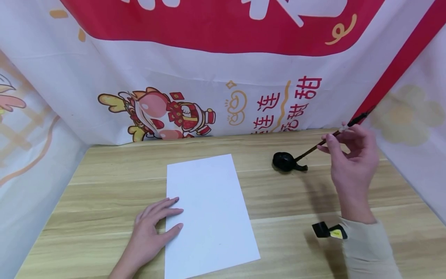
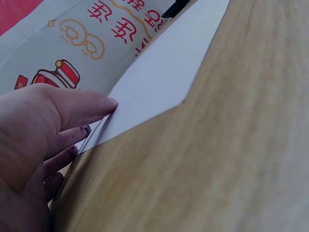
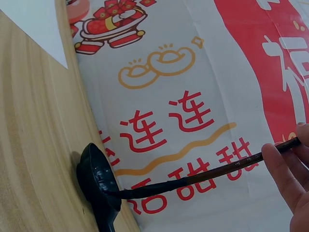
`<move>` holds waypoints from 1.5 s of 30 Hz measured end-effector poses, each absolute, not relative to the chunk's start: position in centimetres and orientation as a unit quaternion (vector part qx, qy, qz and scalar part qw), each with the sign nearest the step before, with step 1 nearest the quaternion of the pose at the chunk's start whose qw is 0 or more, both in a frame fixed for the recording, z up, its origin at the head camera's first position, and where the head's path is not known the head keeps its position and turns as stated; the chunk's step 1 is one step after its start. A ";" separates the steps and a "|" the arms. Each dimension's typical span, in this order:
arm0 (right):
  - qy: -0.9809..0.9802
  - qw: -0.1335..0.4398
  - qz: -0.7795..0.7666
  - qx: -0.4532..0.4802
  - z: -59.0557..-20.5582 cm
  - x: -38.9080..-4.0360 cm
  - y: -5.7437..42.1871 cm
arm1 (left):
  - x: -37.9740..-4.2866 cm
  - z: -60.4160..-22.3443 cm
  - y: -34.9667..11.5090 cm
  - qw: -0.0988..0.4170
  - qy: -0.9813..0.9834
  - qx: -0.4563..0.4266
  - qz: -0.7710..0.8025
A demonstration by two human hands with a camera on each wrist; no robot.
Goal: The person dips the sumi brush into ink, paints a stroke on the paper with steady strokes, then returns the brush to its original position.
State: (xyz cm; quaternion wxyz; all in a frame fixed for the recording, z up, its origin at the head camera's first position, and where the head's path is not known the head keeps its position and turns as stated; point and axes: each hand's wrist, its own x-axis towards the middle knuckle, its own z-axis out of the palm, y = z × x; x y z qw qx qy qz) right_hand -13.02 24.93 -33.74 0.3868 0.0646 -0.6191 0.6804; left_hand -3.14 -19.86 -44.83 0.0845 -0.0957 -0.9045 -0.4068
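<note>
My right hand point(image 1: 355, 155) pinches a brown-handled writing brush point(image 1: 312, 149) between thumb and fingers, the shaft slanting down to the left. In the right wrist view, the brush's black, wet-looking tip dips into a small black ink dish point(image 3: 99, 176) with a short handle. A blank sheet of white paper point(image 1: 209, 201) lies on the table left of the dish. On its left edge rest the spread fingertips of my left hand point(image 1: 151, 228). Dark smudges mark some left fingertips in the left wrist view.
The wood-grain table point(image 1: 278, 205) ends at a white printed cloth point(image 1: 237, 69) with red writing and cartoon figures, hanging behind. More cloth point(image 1: 24, 174) hangs along the left and right sides. A black strap piece with a yellow label point(image 1: 336, 233) sticks out from the right sleeve.
</note>
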 end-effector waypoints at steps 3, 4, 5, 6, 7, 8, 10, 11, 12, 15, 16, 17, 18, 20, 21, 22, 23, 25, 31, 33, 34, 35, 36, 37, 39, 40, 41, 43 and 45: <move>-0.617 0.388 0.681 0.063 -33.9 -13.0 25.0 | -3.2 -44.9 -19.8 0.088 -0.903 -0.098 -0.408; -0.620 0.388 0.679 0.061 -33.9 -13.0 25.1 | -3.2 -44.9 -19.8 0.089 -0.903 -0.098 -0.408; -0.622 0.388 0.678 0.059 -34.0 -13.0 25.1 | -3.2 -45.0 -19.8 0.088 -0.903 -0.098 -0.409; -0.622 0.388 0.678 0.059 -34.0 -13.0 25.1 | -3.2 -45.0 -19.8 0.087 -0.903 -0.097 -0.409; -0.621 0.388 0.678 0.059 -34.0 -13.0 25.1 | -3.2 -45.0 -19.9 0.086 -0.903 -0.096 -0.410; -0.622 0.388 0.678 0.059 -34.0 -13.0 25.2 | -3.1 -45.0 -19.9 0.085 -0.903 -0.096 -0.410; -0.620 0.389 0.679 0.059 -34.0 -13.0 25.2 | -3.1 -45.0 -19.9 0.083 -0.903 -0.094 -0.410; -0.619 0.389 0.680 0.059 -34.0 -13.0 25.3 | -3.1 -45.0 -19.9 0.082 -0.903 -0.094 -0.410; -0.616 0.389 0.682 0.060 -34.1 -13.0 25.3 | -3.1 -45.0 -19.9 0.082 -0.903 -0.094 -0.410; -0.608 0.392 0.687 0.067 -34.1 -12.9 25.5 | -3.1 -45.1 -19.9 0.084 -0.903 -0.095 -0.409; -0.604 0.393 0.690 0.071 -34.1 -12.9 25.5 | -3.1 -45.1 -19.9 0.085 -0.904 -0.096 -0.409; -0.603 0.395 0.689 0.074 -34.1 -12.9 25.5 | -3.1 -45.1 -19.9 0.085 -0.904 -0.096 -0.409; -0.601 0.396 0.689 0.077 -34.1 -12.8 25.5 | -3.1 -45.1 -19.9 0.085 -0.904 -0.096 -0.409; -0.604 0.398 0.686 0.079 -34.1 -12.8 25.6 | -3.1 -45.2 -19.9 0.085 -0.904 -0.096 -0.408; -0.609 0.399 0.681 0.077 -34.1 -12.8 25.6 | -3.1 -45.2 -19.9 0.085 -0.904 -0.095 -0.408; -0.609 0.401 0.681 0.078 -34.1 -12.9 25.6 | -3.0 -45.2 -19.9 0.084 -0.904 -0.095 -0.409; -0.608 0.404 0.678 0.079 -34.1 -12.9 25.6 | -3.0 -45.2 -19.9 0.084 -0.904 -0.095 -0.409; -0.608 0.410 0.675 0.080 -34.2 -12.8 25.7 | -3.0 -45.2 -19.9 0.084 -0.903 -0.095 -0.410; -0.616 0.424 0.659 0.086 -34.0 -12.7 25.5 | -3.0 -45.4 -19.9 0.085 -0.902 -0.097 -0.411; -0.606 0.419 0.670 0.090 -34.0 -12.7 25.4 | -3.0 -45.4 -19.9 0.084 -0.903 -0.096 -0.411; -0.613 0.420 0.663 0.090 -34.1 -12.7 25.3 | -3.0 -45.4 -19.9 0.084 -0.903 -0.096 -0.411; -0.617 0.419 0.660 0.089 -34.1 -12.7 25.2 | -3.0 -45.4 -19.9 0.084 -0.903 -0.096 -0.411; -0.616 0.417 0.663 0.086 -34.1 -12.7 25.2 | -3.0 -45.5 -19.9 0.083 -0.903 -0.096 -0.411; -0.619 0.415 0.662 0.083 -34.2 -12.7 25.2 | -3.0 -45.5 -19.9 0.084 -0.903 -0.096 -0.410; -0.639 0.415 0.644 0.069 -34.3 -12.6 25.2 | -3.0 -45.5 -19.9 0.085 -0.903 -0.096 -0.409; -0.647 0.416 0.636 0.064 -34.3 -12.6 25.2 | -3.0 -45.5 -19.9 0.085 -0.903 -0.096 -0.409; -0.647 0.415 0.637 0.062 -34.4 -12.6 25.2 | -3.0 -45.6 -19.8 0.086 -0.903 -0.097 -0.409; -0.653 0.417 0.630 0.060 -34.5 -12.6 25.3 | -3.0 -45.6 -19.8 0.087 -0.904 -0.096 -0.408; -0.659 0.422 0.619 0.065 -34.6 -12.7 25.4 | -3.0 -45.6 -19.8 0.087 -0.904 -0.096 -0.408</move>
